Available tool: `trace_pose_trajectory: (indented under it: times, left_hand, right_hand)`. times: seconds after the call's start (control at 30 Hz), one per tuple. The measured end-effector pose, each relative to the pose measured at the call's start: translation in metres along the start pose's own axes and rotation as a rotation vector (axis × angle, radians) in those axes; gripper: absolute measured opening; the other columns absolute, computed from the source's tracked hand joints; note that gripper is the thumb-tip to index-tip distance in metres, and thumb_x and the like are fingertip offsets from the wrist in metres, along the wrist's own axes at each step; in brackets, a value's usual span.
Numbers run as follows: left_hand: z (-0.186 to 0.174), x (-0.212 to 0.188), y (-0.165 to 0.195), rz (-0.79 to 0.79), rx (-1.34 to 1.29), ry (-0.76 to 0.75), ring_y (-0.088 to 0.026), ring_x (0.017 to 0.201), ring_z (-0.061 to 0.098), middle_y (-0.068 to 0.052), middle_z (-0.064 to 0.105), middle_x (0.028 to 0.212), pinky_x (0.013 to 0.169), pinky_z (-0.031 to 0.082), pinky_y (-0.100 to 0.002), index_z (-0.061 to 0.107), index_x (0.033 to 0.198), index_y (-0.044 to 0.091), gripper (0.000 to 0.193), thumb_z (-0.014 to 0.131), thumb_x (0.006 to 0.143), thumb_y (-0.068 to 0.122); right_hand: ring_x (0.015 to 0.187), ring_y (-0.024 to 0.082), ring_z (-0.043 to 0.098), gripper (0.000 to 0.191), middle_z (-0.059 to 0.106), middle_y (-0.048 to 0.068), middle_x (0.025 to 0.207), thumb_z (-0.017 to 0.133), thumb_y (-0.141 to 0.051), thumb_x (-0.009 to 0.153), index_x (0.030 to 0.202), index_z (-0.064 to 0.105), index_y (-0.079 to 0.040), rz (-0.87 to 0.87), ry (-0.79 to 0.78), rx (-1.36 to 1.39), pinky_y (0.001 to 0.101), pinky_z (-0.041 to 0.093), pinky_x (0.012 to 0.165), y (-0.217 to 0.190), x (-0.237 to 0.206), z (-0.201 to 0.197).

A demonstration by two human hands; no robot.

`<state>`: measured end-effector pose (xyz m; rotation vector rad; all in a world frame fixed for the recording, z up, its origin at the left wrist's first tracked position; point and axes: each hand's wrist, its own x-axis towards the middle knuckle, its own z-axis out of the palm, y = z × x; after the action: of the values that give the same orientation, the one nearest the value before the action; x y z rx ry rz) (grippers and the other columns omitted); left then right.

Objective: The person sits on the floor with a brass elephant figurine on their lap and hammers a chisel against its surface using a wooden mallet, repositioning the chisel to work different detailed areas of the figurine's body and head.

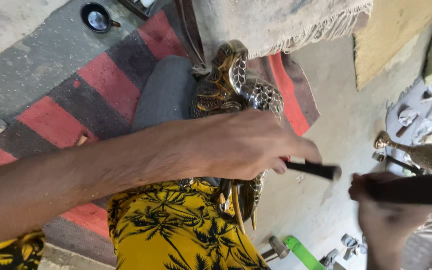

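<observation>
Head view, looking down at the lap.

Containers:
- small dark round bowl (pixel 96 17) at top left, on the striped rug (pixel 51 100). Shiny inside, contents not readable.
- brass goblet-shaped vessel (pixel 423 154) lying on its side at the right edge, on a pale sheet with crumpled scraps. Mouth faces away, so the inside is out of sight.

Hands:
- left hand (pixel 241 145) reaches across the frame, fingers closed around a thin dark rod-like tool (pixel 312 170). The tool sticks out to the right past the fingertips; its tip is motion-blurred.
- right hand (pixel 383 215) is at lower right, curled around a dark handle (pixel 411 190) that runs off the right edge. Heavily blurred. The grip reads as closed, but I can't tell what kind of tool it is.

Workpiece:
- brass turtle figure (pixel 233 85), with a patterned shell in gold and silver tones. It stands up off the lap against a grey cushion (pixel 166 92), directly behind and under the left hand. The left hand and forearm hide its middle. Its lower end shows again below the hand, over the yellow palm-print cloth (pixel 176 235) on the knee.

Hard to make out:
- green strip (pixel 301 252) and several small metal pieces on the concrete floor at the bottom, partly cut by the frame edge.
- fringed beige cloth (pixel 286 20) at the top, cropped.
- whether the rod tip touches the turtle: can't tell.
</observation>
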<state>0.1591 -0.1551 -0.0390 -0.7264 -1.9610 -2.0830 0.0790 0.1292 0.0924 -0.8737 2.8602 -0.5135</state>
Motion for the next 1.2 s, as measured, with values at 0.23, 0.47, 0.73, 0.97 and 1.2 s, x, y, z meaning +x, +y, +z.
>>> trace_pose_trajectory:
  times: [0.23, 0.47, 0.73, 0.97, 1.2]
  left_hand:
    - [0.005, -0.02, 0.012, -0.141, -0.083, 0.175, -0.027, 0.075, 0.075, -0.015, 0.075, 0.09, 0.066, 0.054, -0.043, 0.064, 0.127, 0.006, 0.029, 0.068, 0.099, 0.01]
    - [0.024, -0.042, 0.013, -0.243, -0.163, 0.417, -0.02, 0.093, 0.081, -0.015, 0.077, 0.11, 0.08, 0.069, -0.031, 0.056, 0.142, 0.0, 0.045, 0.068, 0.101, 0.013]
    - [0.033, -0.052, 0.011, -0.27, -0.226, 0.454, -0.019, 0.1, 0.08, -0.014, 0.077, 0.114, 0.089, 0.064, -0.031, 0.057, 0.141, 0.0, 0.042, 0.067, 0.103, 0.012]
    - [0.042, -0.048, 0.01, -0.236, -0.219, 0.482, -0.017, 0.094, 0.08, -0.011, 0.078, 0.111, 0.085, 0.065, -0.03, 0.066, 0.131, 0.004, 0.026, 0.065, 0.106, 0.014]
    - [0.053, -0.055, 0.021, -0.33, -0.186, 0.642, -0.019, 0.098, 0.079, -0.013, 0.073, 0.112, 0.085, 0.065, -0.032, 0.065, 0.125, 0.001, 0.024, 0.064, 0.106, 0.015]
  right_hand:
    - [0.076, 0.021, 0.066, 0.017, 0.069, 0.013, 0.091, 0.074, -0.004, 0.095, 0.107, 0.067, 0.006, 0.245, -0.184, -0.25, 0.0348, 0.055, 0.068, 0.037, 0.036, -0.039]
    - [0.07, 0.022, 0.068, 0.019, 0.066, 0.014, 0.081, 0.062, -0.016, 0.11, 0.104, 0.063, 0.002, 0.37, -0.428, -0.071, 0.0342, 0.06, 0.064, 0.137, 0.075, -0.076]
    - [0.073, 0.02, 0.068, 0.014, 0.065, 0.012, 0.084, 0.066, -0.012, 0.101, 0.107, 0.063, 0.0, 0.361, -0.587, -0.134, 0.0339, 0.059, 0.065, 0.147, 0.11, -0.07]
    - [0.074, 0.019, 0.067, 0.019, 0.065, 0.01, 0.087, 0.069, -0.007, 0.093, 0.11, 0.063, -0.002, 0.051, -0.718, -0.25, 0.0336, 0.058, 0.066, 0.041, 0.123, -0.046]
    - [0.076, 0.018, 0.067, 0.029, 0.064, 0.009, 0.09, 0.073, -0.003, 0.086, 0.113, 0.064, -0.003, -0.149, -0.818, -0.292, 0.0333, 0.057, 0.067, -0.008, 0.159, -0.028]
